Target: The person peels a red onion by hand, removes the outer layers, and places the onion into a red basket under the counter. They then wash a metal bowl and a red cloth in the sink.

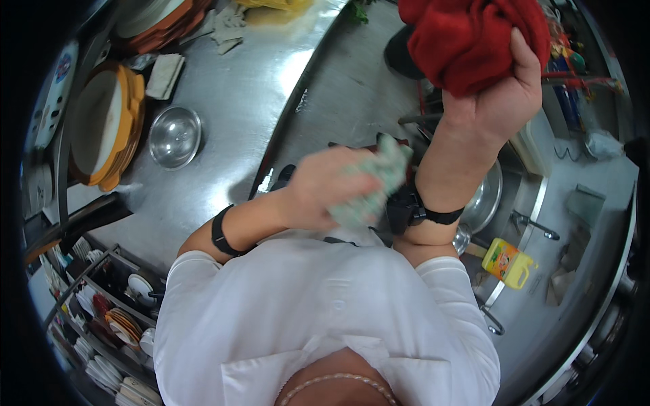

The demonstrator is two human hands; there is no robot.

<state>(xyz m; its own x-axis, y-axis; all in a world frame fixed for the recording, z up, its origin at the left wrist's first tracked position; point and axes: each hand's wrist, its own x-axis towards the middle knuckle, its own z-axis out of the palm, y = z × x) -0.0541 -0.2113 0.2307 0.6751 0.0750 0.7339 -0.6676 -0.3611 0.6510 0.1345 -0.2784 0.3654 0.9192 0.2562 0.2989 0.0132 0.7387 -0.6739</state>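
Observation:
My left hand (327,190), blurred, is closed around a crumpled pale green and white cloth (378,185) in front of my chest. Farther forward on the right, my right hand (500,104) is raised with a bunched red cloth (472,45) in its grip; its thumb lies over the fabric and the other fingers are mostly hidden. The two cloths are apart. On the steel counter (238,96) to my left stand a shiny metal bowl (175,137) and a stack of orange-rimmed dishes (104,124). A folded pale cloth (165,76) lies beside them.
Right of me are a metal sink (513,193) with a large bowl (485,200), a tap (535,226) and a yellow plastic jug (508,264). Lower left, a rack (106,254) holds plates and other dishes. Brown-rimmed dishes (165,25) are stacked at the upper left.

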